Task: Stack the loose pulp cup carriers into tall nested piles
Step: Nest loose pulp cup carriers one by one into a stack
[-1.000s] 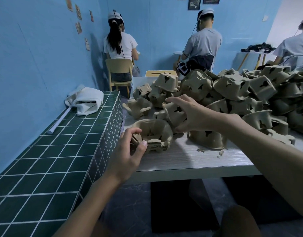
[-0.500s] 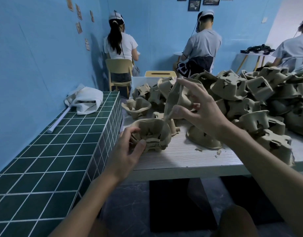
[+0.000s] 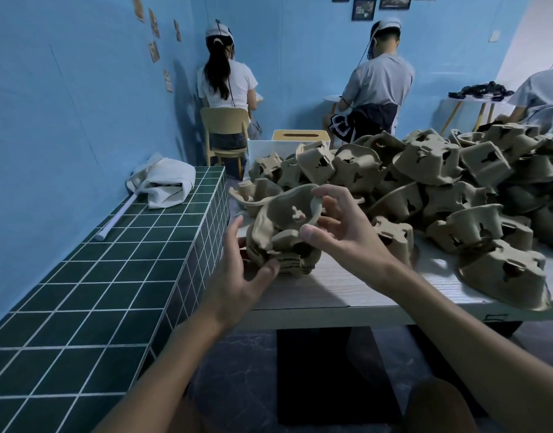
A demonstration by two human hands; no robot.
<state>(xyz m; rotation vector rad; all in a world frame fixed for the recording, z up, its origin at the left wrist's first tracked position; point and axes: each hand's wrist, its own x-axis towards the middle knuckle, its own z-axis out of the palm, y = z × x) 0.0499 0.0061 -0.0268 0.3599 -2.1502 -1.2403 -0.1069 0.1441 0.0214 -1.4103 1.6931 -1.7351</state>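
A short nested stack point(image 3: 287, 260) of pulp cup carriers sits near the front left corner of the table point(image 3: 319, 289). On it lies the top carrier point(image 3: 284, 210), open side up and tilted, its far rim raised toward 1 o'clock. It seems only partly seated in the ones below, though the fingers hide that join.

The right hand point(image 3: 347, 242) comes in from 4 o'clock of the stack and pinches the top carrier's raised rim. The fingers curl over the rim from the far side and the thumb presses just beside the near wall, so the carrier sits at 10 o'clock of the palm. The left hand point(image 3: 234, 282) cups the stack from 8 o'clock. Its thumb lies against the lowest layers at the near side, and its fingers wrap the left wall, with the stack between them.

From 1 to 3 o'clock of the stack, a big loose heap point(image 3: 441, 182) of carriers covers the table, most of them upside down. One more carrier point(image 3: 256, 195) lies open side up at 11 o'clock, just behind the stack.

A green tiled counter point(image 3: 97, 276) runs along at 9 o'clock, touching the table's side. On it, toward 10 o'clock, lie a crumpled white cloth point(image 3: 165, 182) and a white rod point(image 3: 115, 220). At 12 o'clock, well apart, people face the blue wall, one seated on a pale chair point(image 3: 225, 126).
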